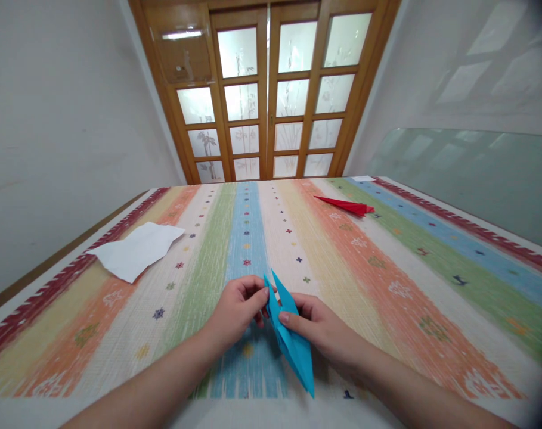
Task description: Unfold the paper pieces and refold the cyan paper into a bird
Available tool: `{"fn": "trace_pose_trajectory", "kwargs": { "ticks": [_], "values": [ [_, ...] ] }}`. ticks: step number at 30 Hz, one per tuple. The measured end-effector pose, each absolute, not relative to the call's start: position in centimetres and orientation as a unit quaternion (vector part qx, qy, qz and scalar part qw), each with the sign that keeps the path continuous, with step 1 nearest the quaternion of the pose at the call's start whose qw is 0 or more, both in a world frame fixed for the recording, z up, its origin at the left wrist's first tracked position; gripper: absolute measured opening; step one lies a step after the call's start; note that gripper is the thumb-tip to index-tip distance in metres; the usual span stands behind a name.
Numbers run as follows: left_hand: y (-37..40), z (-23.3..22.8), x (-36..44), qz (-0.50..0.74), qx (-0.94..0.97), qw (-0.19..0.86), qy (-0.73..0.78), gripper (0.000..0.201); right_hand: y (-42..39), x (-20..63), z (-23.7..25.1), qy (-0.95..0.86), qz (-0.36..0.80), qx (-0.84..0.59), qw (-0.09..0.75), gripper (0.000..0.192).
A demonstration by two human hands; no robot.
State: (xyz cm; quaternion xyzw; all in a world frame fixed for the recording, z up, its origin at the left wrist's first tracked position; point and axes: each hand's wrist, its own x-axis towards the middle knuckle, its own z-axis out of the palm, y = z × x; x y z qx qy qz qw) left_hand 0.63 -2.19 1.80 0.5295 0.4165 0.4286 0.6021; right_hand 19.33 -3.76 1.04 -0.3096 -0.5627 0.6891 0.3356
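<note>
A piece of folded blue paper (295,351), long and pointed at both ends, is held up above the near part of the table. Its far end splits into two narrow points. My left hand (241,307) pinches the left point between thumb and fingers. My right hand (318,328) grips the paper's right side, thumb on top and fingers behind it, partly hidden. Farther off to the right lies a folded red paper piece (346,206), slim and pointed toward the left.
A creased white paper sheet (139,250) lies on the left of the table. The striped, patterned tablecloth (208,256) covers the tabletop. Pale walls stand on both sides, a frosted glass panel (467,173) at right, and wooden glazed doors (266,89) beyond the far edge.
</note>
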Motion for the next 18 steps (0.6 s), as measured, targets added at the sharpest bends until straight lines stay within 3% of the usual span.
{"fn": "trace_pose_trajectory", "kwargs": {
  "ticks": [18],
  "values": [
    [-2.38, 2.23, 0.64, 0.442, 0.497, 0.635, 0.392, 0.031, -4.0, 19.39, 1.39, -0.579, 0.702, -0.303, 0.281, 0.036]
  ]
}}
